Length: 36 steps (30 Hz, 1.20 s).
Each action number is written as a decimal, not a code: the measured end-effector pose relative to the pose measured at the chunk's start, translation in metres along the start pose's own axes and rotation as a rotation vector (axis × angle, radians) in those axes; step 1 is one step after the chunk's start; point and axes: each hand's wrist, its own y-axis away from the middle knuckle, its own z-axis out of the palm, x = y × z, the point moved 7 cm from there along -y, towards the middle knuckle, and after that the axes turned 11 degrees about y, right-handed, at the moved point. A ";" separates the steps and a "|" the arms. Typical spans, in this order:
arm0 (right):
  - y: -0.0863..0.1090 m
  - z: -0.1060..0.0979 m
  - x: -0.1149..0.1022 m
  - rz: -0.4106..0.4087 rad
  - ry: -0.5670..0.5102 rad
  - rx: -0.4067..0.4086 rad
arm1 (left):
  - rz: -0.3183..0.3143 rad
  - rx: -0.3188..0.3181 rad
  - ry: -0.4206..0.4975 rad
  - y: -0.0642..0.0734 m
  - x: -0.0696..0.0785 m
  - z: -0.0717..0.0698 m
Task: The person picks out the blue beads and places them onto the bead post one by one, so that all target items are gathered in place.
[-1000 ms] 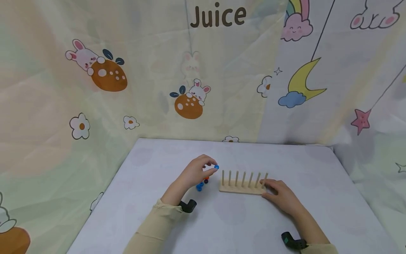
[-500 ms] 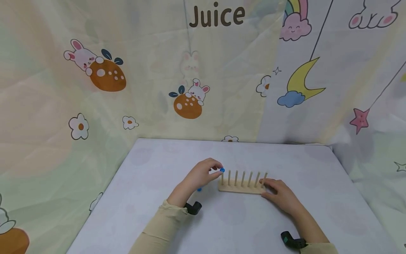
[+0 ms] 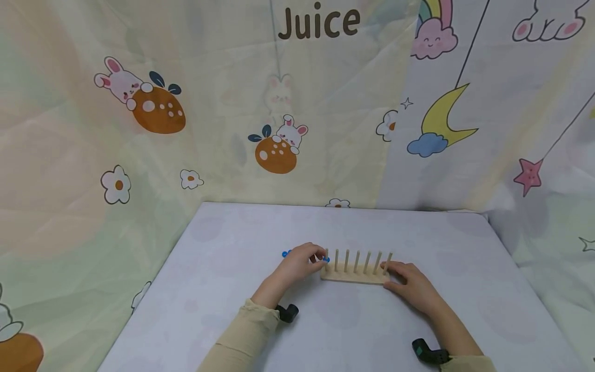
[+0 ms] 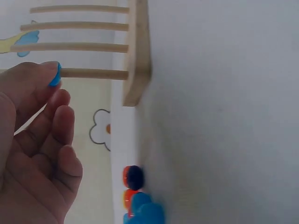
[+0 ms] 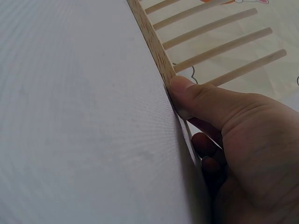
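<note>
Blue bead (image 3: 326,260) was pinched by the left hand (image 3: 301,262) at an end peg (image 4: 93,73). The right hand (image 3: 411,285) gripped the rack's (image 3: 353,279) opposite end.

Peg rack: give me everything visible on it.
The peg rack is pale and looks wooden: a long base with seven thin upright pegs in one row. It sits flat on the white table, running left to right. The right hand grips its right end. At the leftmost peg, the left hand pinches a blue bead; whether it is threaded on is unclear. The other pegs show no beads.
</note>
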 end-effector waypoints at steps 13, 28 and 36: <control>0.001 -0.001 -0.001 0.007 -0.002 0.000 | -0.037 -0.021 -0.099 0.001 -0.012 0.018; 0.001 -0.003 -0.002 -0.013 -0.004 0.002 | -0.039 -0.068 -0.186 0.005 -0.019 0.028; 0.000 -0.003 -0.002 -0.009 -0.010 0.000 | -0.071 -0.019 -0.092 0.013 -0.029 0.018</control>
